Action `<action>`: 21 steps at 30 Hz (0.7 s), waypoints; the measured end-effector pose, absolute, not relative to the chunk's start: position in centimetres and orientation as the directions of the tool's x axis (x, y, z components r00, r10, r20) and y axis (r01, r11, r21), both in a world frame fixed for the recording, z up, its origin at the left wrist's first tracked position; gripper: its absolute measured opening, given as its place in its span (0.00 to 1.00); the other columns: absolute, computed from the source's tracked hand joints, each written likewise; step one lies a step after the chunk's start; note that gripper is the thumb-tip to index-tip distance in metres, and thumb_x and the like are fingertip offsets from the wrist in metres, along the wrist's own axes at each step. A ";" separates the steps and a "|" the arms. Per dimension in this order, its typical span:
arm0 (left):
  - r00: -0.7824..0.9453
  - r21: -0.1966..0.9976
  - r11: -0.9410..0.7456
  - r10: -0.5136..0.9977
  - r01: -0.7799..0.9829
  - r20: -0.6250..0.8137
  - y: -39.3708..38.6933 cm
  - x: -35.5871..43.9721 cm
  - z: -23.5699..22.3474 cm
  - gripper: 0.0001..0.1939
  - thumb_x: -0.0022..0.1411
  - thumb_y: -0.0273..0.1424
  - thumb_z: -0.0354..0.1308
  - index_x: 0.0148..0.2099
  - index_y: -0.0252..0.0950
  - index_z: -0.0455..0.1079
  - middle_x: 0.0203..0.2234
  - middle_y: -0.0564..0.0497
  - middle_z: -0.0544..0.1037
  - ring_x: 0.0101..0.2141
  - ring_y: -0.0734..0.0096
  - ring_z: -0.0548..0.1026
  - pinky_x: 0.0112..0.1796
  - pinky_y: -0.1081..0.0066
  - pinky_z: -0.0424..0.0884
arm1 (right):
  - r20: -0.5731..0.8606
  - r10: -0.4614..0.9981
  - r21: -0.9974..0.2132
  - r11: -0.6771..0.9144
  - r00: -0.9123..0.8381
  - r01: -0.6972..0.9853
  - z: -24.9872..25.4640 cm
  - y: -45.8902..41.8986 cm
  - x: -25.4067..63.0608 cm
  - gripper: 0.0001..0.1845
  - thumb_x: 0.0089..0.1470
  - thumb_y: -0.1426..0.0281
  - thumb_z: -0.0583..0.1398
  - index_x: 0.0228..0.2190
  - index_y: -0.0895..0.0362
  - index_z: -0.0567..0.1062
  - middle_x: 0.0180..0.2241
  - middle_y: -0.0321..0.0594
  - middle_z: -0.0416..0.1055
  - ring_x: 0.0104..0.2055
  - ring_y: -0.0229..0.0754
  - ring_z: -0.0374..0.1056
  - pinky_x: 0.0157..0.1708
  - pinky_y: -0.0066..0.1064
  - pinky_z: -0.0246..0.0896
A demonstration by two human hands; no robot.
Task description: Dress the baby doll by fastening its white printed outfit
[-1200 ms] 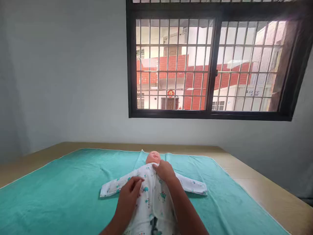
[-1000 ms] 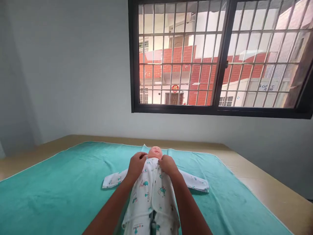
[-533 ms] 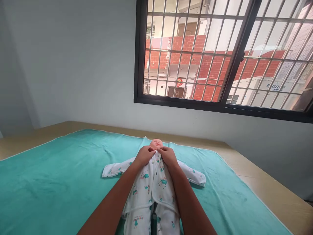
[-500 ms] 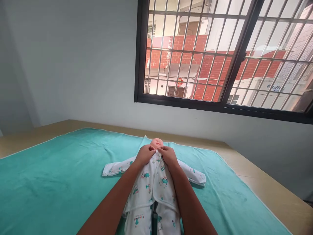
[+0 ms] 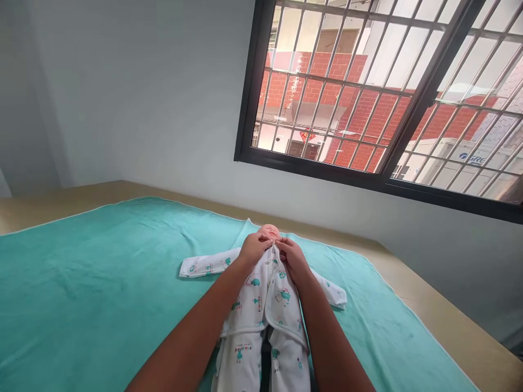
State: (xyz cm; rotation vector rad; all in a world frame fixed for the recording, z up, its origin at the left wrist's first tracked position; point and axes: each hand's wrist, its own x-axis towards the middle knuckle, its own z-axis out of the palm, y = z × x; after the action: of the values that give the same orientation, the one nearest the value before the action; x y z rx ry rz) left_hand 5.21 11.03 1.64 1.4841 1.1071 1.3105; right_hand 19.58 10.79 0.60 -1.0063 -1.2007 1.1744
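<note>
A baby doll (image 5: 269,232) lies on its back on a teal blanket (image 5: 102,283), head toward the wall. It wears a white printed romper (image 5: 267,305) with sleeves spread to both sides. My left hand (image 5: 254,247) and my right hand (image 5: 291,255) meet at the romper's neckline just below the doll's chin. Each hand is closed in a pinch on one edge of the front opening. Lower down, the front of the romper gapes open.
The blanket covers a tan mattress or platform (image 5: 449,310) whose bare edge runs along the back and right. A grey wall (image 5: 143,98) stands behind it, with a barred window (image 5: 376,92) at the upper right.
My left hand moved up from the doll's chest to the neckline and joined my right hand there. The view has tilted and shifted left.
</note>
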 end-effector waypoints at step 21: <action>0.180 0.951 -0.266 0.955 0.161 0.236 11.2 4.7 1.9 0.20 0.53 0.46 0.60 0.28 0.33 0.75 0.22 0.51 0.75 0.26 0.70 0.70 0.26 0.73 0.62 | 0.402 0.914 -0.910 0.393 0.046 0.132 0.5 8.7 18.6 0.10 0.46 0.65 0.58 0.32 0.52 0.64 0.27 0.35 0.75 0.32 0.43 0.70 0.31 0.31 0.61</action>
State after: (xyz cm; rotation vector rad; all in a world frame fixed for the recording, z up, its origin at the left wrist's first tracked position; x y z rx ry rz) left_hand 4.68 11.20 1.85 1.6069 1.0881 1.1770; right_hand 18.59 8.73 0.54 -1.0161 -1.4083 0.7919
